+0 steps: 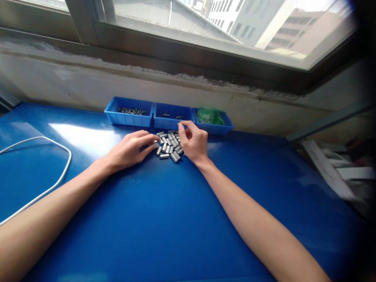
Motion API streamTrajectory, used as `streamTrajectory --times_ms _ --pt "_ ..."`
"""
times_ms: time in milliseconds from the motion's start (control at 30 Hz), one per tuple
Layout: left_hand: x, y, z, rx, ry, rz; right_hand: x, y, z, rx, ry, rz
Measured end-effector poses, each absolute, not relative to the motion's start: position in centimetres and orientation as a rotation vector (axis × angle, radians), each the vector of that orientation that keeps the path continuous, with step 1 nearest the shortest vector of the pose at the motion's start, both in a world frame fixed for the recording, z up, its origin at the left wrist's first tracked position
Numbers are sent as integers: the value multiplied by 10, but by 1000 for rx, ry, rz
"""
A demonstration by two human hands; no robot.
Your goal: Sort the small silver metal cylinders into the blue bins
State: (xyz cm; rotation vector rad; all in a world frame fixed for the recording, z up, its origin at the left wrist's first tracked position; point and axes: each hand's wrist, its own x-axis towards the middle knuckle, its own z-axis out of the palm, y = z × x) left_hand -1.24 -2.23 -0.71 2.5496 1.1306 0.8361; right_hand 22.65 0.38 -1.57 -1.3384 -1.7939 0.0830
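Partly open, the left hand [133, 148] touches metal pieces [168, 149].

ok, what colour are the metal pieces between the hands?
Metal pieces: silver-grey, best seen in the head view.

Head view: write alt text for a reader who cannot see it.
A person's left hand and right hand flank a pile of small metal pieces on a blue table. Three blue bins stand in a row behind it, below a window.

Inside of right grip [196, 141] hidden; cable [69, 156] cropped
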Motion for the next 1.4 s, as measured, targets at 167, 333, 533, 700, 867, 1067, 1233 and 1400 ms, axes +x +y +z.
streamTrajectory --times_ms 167,333,533,700,867,1067,1233,1400 --pt "2 -16 -4 2200 1171 1246 226 4 -15 -1334 -1803 65" --pt "15 -3 -8 1877 1055 1397 227 3 -17 -1216 -1849 65" --pt "10 0 -11 1766 1014 1438 227 0 -19 -1010 -2039 -7" --pt "11 -2 -10 1733 975 1394 227 2 -21 -902 -2120 -89" --pt "12 -4 -9 1760 970 1366 228 4 -22 -898 -2146 -143" --pt "13 -4 -11 1847 987 1334 228 3 -22 -872 -2158 -124" --pt "14 -6 -7 2173 1036 1397 229 7 -22 -1127 -1858 -95" --pt "12 -14 -4 2616 899 980 234 14 -24 -1429 -1612 -69"
